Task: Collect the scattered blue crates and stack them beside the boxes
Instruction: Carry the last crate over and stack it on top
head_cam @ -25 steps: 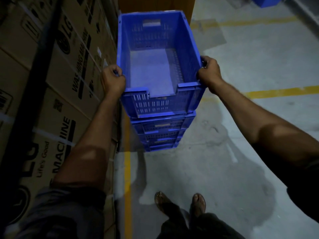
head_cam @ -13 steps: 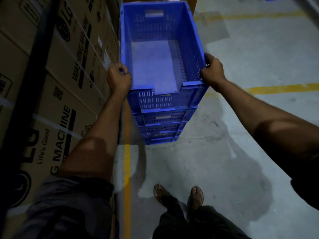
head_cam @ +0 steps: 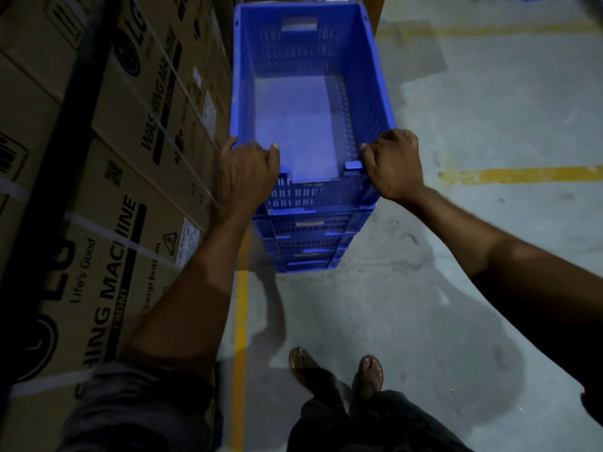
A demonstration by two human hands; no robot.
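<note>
Since half a second ago both hands have slid from the long sides of the top crate (head_cam: 303, 125) back to its near corners, and the crate has sunk onto the pile. Nearest the camera are the person's sandalled feet (head_cam: 336, 370) on the grey floor (head_cam: 489, 288), beside a yellow line (head_cam: 240, 321). Farther out, the left hand (head_cam: 244, 174) curls its fingers over the near left corner of the rim, and the right hand (head_cam: 394, 164) is closed over the near right corner. The crate seems seated on the stack of crates (head_cam: 306, 243), just beside the cardboard boxes (head_cam: 107, 190), so this one looks nearly placed. Another blue shape at the far top edge may still need collecting. The boxes read "LG", "Life's Good" and "WASHING MACHINE".
</note>
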